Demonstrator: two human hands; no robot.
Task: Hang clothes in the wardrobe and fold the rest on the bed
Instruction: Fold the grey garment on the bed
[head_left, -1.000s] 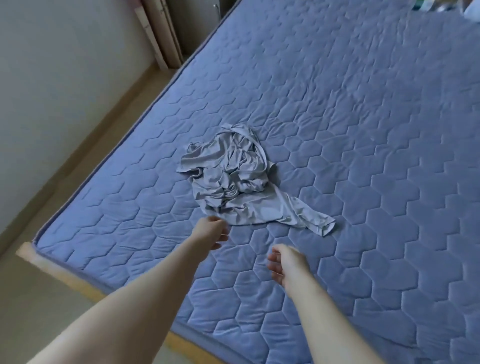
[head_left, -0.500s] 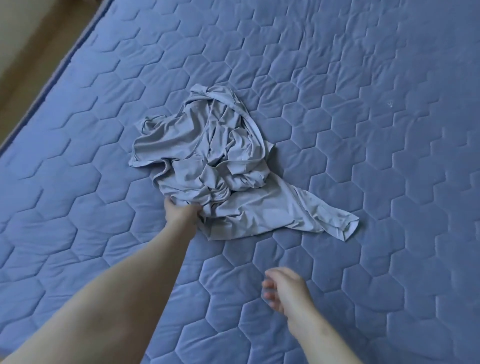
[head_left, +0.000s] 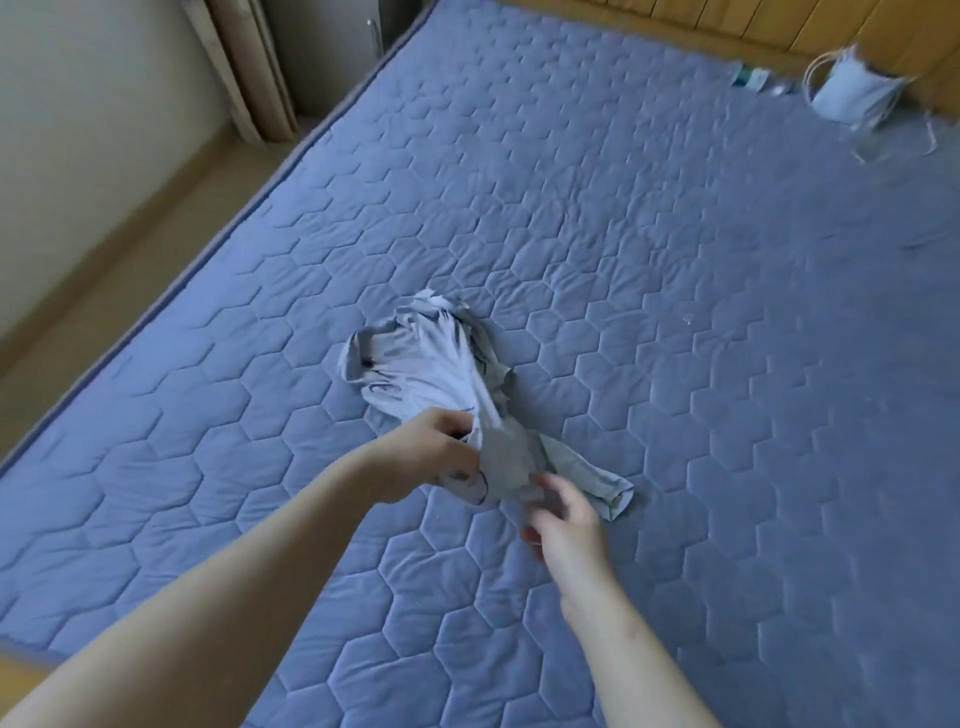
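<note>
While left hand grips the crumpled garment and right hand hovers open, it looks light, limp; hold by hem.

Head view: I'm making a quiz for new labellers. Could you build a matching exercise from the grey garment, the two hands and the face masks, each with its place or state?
Things:
1. grey garment
2. left hand
3. right hand
4. face masks

Places or states:
A. far right, by the wooden headboard
B. grips the cloth in a bunch
C. crumpled on the blue quilted cover
D. fingers loose, at the cloth's near edge

Pairs: 1-C, 2-B, 3-D, 4-A
</note>
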